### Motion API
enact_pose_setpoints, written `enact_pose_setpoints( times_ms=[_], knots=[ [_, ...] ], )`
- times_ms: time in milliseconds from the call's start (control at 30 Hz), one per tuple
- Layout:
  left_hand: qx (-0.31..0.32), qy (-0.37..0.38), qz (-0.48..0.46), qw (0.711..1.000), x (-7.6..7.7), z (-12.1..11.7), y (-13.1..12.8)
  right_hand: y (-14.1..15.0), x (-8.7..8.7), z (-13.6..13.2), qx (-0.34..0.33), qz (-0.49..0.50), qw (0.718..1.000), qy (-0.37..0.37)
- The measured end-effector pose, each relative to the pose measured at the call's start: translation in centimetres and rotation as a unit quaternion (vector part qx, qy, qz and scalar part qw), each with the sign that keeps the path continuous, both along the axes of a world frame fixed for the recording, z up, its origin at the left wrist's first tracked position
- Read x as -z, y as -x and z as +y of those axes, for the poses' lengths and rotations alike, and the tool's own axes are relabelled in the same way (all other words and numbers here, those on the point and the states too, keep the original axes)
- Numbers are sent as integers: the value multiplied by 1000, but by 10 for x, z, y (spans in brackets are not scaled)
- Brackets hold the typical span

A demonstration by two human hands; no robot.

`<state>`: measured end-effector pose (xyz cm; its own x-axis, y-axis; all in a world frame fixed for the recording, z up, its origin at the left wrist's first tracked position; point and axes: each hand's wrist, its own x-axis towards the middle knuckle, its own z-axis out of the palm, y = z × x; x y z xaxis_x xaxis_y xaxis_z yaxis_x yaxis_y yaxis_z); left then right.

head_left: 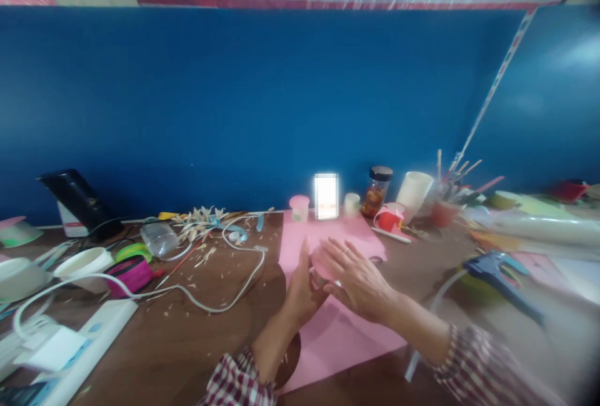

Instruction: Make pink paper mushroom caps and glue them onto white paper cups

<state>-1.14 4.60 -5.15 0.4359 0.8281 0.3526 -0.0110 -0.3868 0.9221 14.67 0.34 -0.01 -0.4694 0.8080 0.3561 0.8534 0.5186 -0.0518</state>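
My left hand [301,293] is curled around a small cup with a pink round top [320,263], over the pink paper [349,334]. Stretched fingers of my right hand [360,280] lie flat across that pink top. Much of the cup is hidden by both hands, so its exact shape is unclear. A similar small cup with a pink top [299,208] stands at the far edge of the paper. Beside it are a bright upright phone [327,197] and a small pale cup [352,204].
At right are a dark-lidded jar [377,192], a white cylinder [414,195], a pot of tools [444,211] and a blue glue gun [504,278]. Wood shavings [201,225], a white cable [206,310], a pink tape roll [130,277] and a power strip [94,346] occupy the left.
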Motion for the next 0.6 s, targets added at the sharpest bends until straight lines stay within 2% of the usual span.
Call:
enact_pose_setpoints(
  times_ms=[200,433,600],
  knots=[
    [11,-27,-5,1000,-3,-1,1,-1,1,-1,17,-11,1000,16],
    [26,-16,-30,999,-4,-1,2,1,0,-2,31,-9,999,35],
    [1,6,-12,1000,-2,-1,2,3,1,-1,30,1,999,29]
  ],
)
